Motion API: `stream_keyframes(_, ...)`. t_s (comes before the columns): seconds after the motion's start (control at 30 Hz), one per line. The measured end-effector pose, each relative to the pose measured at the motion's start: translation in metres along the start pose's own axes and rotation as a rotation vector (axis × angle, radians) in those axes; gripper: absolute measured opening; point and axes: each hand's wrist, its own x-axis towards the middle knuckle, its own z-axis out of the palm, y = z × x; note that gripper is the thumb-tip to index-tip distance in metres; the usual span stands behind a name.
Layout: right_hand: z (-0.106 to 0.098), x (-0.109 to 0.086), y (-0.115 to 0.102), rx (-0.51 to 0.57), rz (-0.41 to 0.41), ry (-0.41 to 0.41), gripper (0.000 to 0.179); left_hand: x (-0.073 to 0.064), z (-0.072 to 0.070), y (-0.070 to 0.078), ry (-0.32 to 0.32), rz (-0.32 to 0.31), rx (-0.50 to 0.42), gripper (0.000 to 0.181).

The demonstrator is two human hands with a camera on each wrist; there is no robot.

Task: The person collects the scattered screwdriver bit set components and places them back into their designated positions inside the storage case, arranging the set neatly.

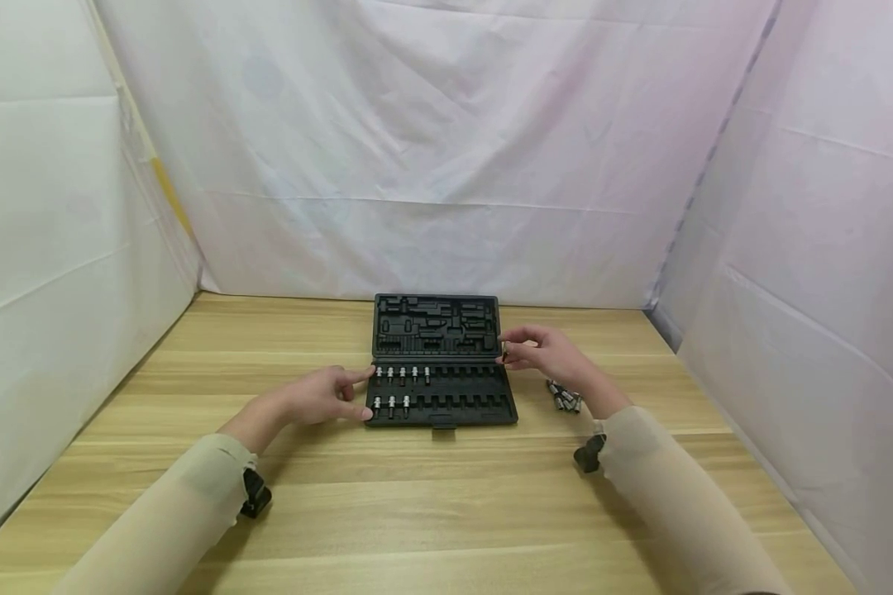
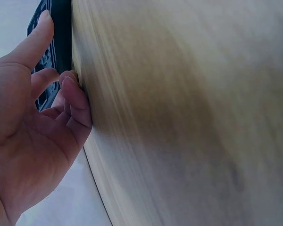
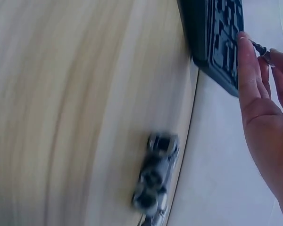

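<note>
A black bit-socket case [image 1: 437, 390] lies unfolded on the wooden table, its moulded lid [image 1: 437, 325] leaning back. Silver bit sockets [image 1: 391, 405] stand in the left part of both rows; the slots to their right are bare. My left hand [image 1: 320, 397] is at the case's left edge, thumb at the front corner and index finger near the hinge. Between the thumb and fingers of my right hand [image 1: 546, 355] is a bit socket [image 3: 262, 51] with a dark shank, pinched beside the case's right edge near the hinge.
A small pile of loose bit sockets [image 1: 564, 398] lies on the table [image 1: 417, 512] right of the case, close under the right forearm. White cloth sheets [image 1: 432, 165] hang behind the table and on both sides.
</note>
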Motion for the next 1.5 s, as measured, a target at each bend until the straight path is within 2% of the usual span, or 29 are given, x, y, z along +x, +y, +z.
stream_keyframes(0.07,0.005,0.003,-0.003,0.019,-0.001,0.000,0.044,0.000,0.000,0.000,0.000,0.002,0.002,0.089)
stream_keyframes(0.5,0.034,0.021,-0.012,-0.022,-0.045,-0.047,0.040,0.000,0.000,0.000,0.002,-0.006,0.004,0.089)
stream_keyframes(0.93,0.058,0.037,-0.024,-0.084,-0.042,-0.012,0.036,0.000,0.000,-0.001,0.011,-0.013,0.026,0.089)
stream_keyframes(1.33,0.075,0.051,-0.028,-0.100,-0.044,-0.020,0.028,0.001,0.001,-0.003,0.011,-0.017,0.032,0.089)
stream_keyframes(1.5,0.081,0.057,-0.027,-0.192,-0.038,-0.017,0.022,0.000,0.001,-0.002,0.011,-0.018,0.030,0.089)
